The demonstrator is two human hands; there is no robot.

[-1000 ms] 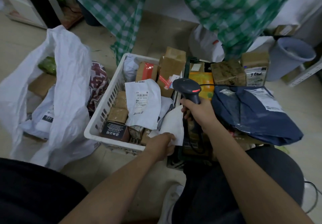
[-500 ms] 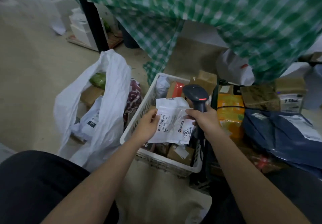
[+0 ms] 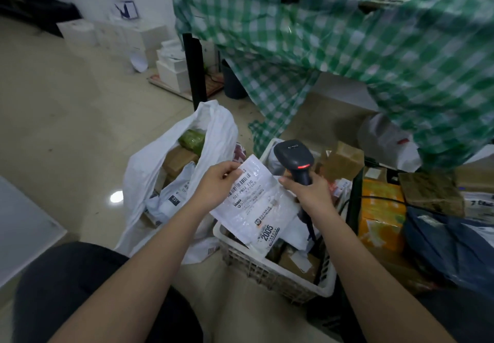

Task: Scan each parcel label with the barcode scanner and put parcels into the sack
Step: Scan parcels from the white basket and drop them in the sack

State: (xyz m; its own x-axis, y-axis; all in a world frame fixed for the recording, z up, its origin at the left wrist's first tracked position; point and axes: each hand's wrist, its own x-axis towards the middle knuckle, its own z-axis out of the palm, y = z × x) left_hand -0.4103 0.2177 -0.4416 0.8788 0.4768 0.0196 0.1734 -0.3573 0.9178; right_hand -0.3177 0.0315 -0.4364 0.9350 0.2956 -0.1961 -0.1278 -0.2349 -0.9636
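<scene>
Since a second earlier the left hand had lifted a white mailer from the basket, pinching its corner, while the right hand gripped the scanner beside it, the sack open alongside: scan judged imminent.

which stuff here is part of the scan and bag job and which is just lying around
In the job: white parcel in the left hand; scanner in the right hand; sack; basket of parcels.

Lying about: checked cloth; white boxes by the wall; dark bin.
</scene>
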